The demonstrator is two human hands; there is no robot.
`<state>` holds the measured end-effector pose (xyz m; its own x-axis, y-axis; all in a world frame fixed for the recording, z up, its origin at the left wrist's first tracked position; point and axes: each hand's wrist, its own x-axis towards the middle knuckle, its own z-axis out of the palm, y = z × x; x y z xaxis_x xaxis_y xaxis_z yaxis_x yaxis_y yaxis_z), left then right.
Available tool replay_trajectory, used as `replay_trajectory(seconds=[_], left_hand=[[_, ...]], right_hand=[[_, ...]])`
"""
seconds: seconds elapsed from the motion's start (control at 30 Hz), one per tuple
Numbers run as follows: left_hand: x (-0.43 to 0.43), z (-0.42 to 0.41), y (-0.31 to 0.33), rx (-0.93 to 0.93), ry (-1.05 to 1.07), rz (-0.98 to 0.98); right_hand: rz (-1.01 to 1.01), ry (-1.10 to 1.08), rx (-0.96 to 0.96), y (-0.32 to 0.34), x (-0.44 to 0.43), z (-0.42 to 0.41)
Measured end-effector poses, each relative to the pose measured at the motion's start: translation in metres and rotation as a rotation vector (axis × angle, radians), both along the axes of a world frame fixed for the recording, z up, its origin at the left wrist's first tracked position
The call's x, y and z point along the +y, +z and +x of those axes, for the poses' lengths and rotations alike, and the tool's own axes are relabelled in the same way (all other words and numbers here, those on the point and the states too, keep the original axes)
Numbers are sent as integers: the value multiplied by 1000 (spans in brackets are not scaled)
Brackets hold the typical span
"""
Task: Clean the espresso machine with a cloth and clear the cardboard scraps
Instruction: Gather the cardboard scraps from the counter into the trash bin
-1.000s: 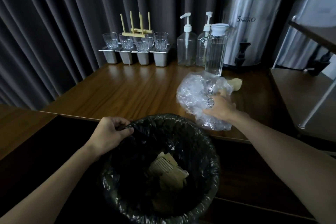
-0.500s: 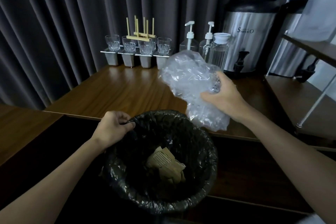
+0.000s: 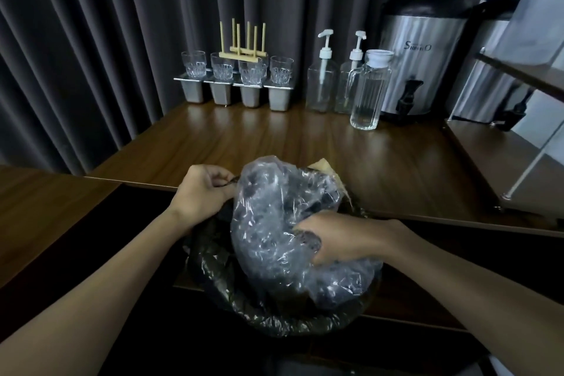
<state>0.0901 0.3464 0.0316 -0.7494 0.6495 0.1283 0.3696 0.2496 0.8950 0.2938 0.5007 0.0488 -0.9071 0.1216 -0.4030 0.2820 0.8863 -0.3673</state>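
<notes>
– Right hand (image 3: 332, 238) has its fingers clenched into the crumpled clear plastic (image 3: 274, 207), pressing it down over the mouth of the bin (image 3: 305, 324). Left hand (image 3: 201, 192) pinches the black liner (image 3: 209, 258) at the rim's ten o'clock.

– And the cardboard?

– One pale cardboard scrap (image 3: 325, 166) pokes up behind the plastic at about one o'clock. I can't tell whether it rests on the rim or on the table (image 3: 244, 137) just behind. Whatever is inside the bin is hidden by the plastic.

– So what could go wrong?

– That wad looks bulky and springy to me. Let go too soon and it may puff back up and spill over the six o'clock edge. Shove hard and the liner could drag in with it, out of that pinch at ten o'clock.

– The scrap?

– The plastic is touching it, or nearly. A sideways push could flick it off towards two o'clock, across the table.

– Anything fragile close by?

– The glass pitcher (image 3: 366, 94) stands well apart, at one o'clock on the far side. Neither espresso machine nor cloth shows, so I can't judge that part.
</notes>
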Motion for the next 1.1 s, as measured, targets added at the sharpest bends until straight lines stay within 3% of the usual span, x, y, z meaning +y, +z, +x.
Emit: replay_trajectory(seconds=[0.1,0.17,0.2,0.27,0.33,0.37,0.4,0.5,0.63,0.7,0.83,0.97,1.03,1.1], left_hand=[[-2,3,1,-25,-5,30],[-5,1,0,-30,7,40],[-7,0,0,-33,11,42],[-9,0,0,-33,-1,40],[-10,2,1,-25,-10,42],[-9,3,1,-18,-12,45],[-9,5,2,-8,-12,48],[-9,8,3,26,-2,40],[-9,16,6,41,8,45],[-8,20,7,39,16,50],[-5,27,12,45,15,75],[-1,30,12,46,54,80],[1,30,10,46,54,84],[3,29,8,55,67,76]], right_hand=[[175,89,-77,8,-3,1],[155,88,-27,26,-2,7],[81,63,65,38,-2,11],[-37,-56,444,53,4,13],[58,-218,776,55,26,7],[113,-296,811,53,40,3],[102,-375,740,49,53,-1],[-257,-496,409,30,73,-4],[-539,-439,521,17,73,-4],[-487,-467,645,14,72,-5],[-162,-447,932,14,69,0],[-17,-254,1191,32,45,18],[54,-91,1191,37,32,24],[28,52,980,33,24,26]])
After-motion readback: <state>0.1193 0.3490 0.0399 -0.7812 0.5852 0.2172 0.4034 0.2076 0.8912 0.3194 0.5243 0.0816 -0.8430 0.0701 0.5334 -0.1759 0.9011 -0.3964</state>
